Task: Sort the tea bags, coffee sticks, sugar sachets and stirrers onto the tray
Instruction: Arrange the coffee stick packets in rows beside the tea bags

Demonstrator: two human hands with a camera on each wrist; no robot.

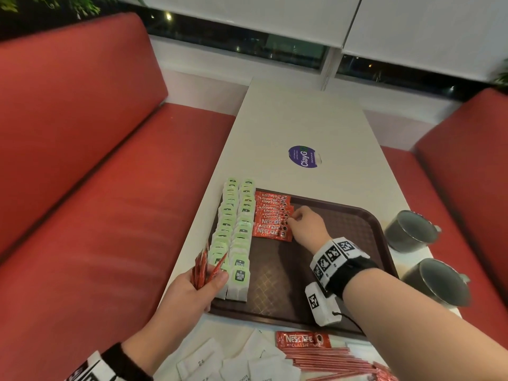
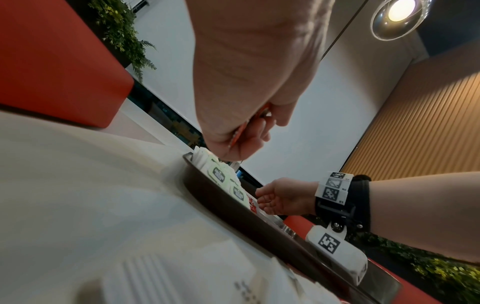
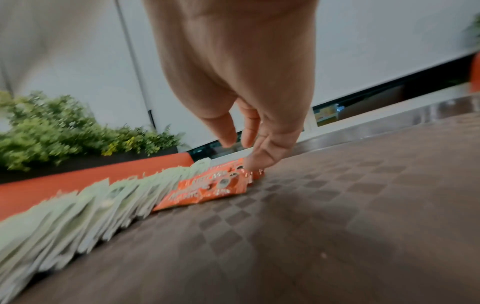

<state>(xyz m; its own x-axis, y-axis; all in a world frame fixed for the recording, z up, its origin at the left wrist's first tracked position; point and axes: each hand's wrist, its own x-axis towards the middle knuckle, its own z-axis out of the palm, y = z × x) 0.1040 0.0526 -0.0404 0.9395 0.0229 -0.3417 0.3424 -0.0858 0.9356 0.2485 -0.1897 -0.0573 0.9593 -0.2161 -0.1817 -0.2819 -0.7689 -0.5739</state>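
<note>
Left hand (image 1: pixel 192 291) grips spare coffee sticks (image 1: pixel 202 266) beside the tray (image 1: pixel 354 224), right hand (image 1: pixel 305 225) fingertips loosely extended, touching the row of sticks (image 1: pixel 272 218) on it.

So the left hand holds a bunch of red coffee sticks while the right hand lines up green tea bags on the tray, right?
Not quite. The right hand is at the row of coffee sticks, not the tea bags, as the head view shows. The left hand does hold a bunch of red coffee sticks.
</note>
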